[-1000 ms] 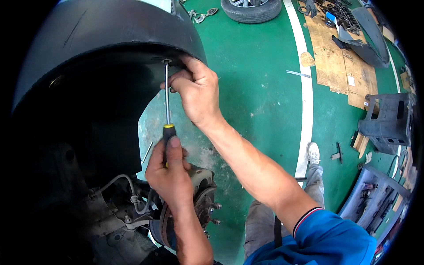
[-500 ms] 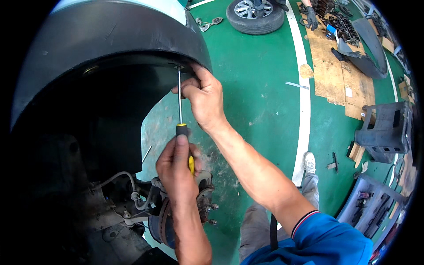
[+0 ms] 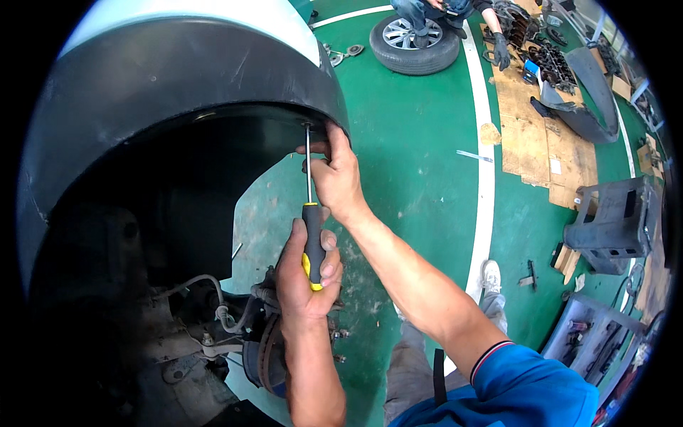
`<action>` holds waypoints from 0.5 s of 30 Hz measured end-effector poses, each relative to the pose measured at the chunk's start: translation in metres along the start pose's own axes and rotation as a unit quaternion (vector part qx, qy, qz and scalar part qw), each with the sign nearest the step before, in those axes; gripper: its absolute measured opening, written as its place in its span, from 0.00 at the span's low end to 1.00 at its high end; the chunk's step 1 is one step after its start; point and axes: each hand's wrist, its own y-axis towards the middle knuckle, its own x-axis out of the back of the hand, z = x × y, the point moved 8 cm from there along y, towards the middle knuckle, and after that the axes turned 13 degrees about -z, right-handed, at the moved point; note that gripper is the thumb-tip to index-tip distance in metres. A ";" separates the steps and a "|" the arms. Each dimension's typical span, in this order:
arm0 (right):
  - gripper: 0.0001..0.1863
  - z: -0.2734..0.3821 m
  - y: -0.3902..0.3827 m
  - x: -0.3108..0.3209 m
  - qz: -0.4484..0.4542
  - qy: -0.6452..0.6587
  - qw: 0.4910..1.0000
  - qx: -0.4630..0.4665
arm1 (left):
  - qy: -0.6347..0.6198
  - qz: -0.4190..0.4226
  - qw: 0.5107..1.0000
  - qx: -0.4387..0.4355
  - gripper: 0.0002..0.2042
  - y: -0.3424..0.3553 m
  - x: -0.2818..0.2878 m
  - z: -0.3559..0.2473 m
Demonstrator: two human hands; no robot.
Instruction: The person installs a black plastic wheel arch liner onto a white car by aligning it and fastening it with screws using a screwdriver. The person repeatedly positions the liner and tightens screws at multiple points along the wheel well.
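My left hand (image 3: pixel 302 277) grips the grey and yellow screwdriver (image 3: pixel 313 242), its thumb along the handle's left side. The long steel shaft rises to a fastener (image 3: pixel 306 124) under the lip of the black wheel-arch trim (image 3: pixel 185 78). My right hand (image 3: pixel 334 178) has its fingers curled at that lip, beside the shaft's tip, thumb close to the shaft. Behind the left forearm are the dark wheel well (image 3: pixel 163 171), a curved hose (image 3: pixel 196 279) and a rusty brake disc (image 3: pixel 270 356), partly hidden.
A crouching person (image 3: pixel 434 11), one hand gloved, is by a loose wheel (image 3: pixel 398 60). Cardboard (image 3: pixel 519 128) bears engine parts (image 3: pixel 551 67). A grey plastic stool (image 3: pixel 608 220) and a parts tray (image 3: pixel 583 334) are at the right; my white shoe (image 3: pixel 491 277) is on the green floor.
My left hand has turned on the handle, thumb shifting from its front to its left side. The scene has slid lower in view, showing more of the other person at the top.
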 end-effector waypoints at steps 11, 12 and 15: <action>0.40 0.029 -0.017 0.015 -0.006 -0.067 0.994 0.081 | 0.257 -0.150 0.909 -0.293 0.16 -0.010 -0.004 -0.031; 0.40 0.030 -0.024 0.019 -0.001 -0.079 0.994 0.073 | 0.181 -0.123 0.945 -0.242 0.18 -0.003 0.004 -0.027; 0.38 0.019 -0.062 0.041 0.034 -0.096 0.994 0.033 | -0.064 -0.044 0.996 -0.048 0.20 0.005 0.015 -0.004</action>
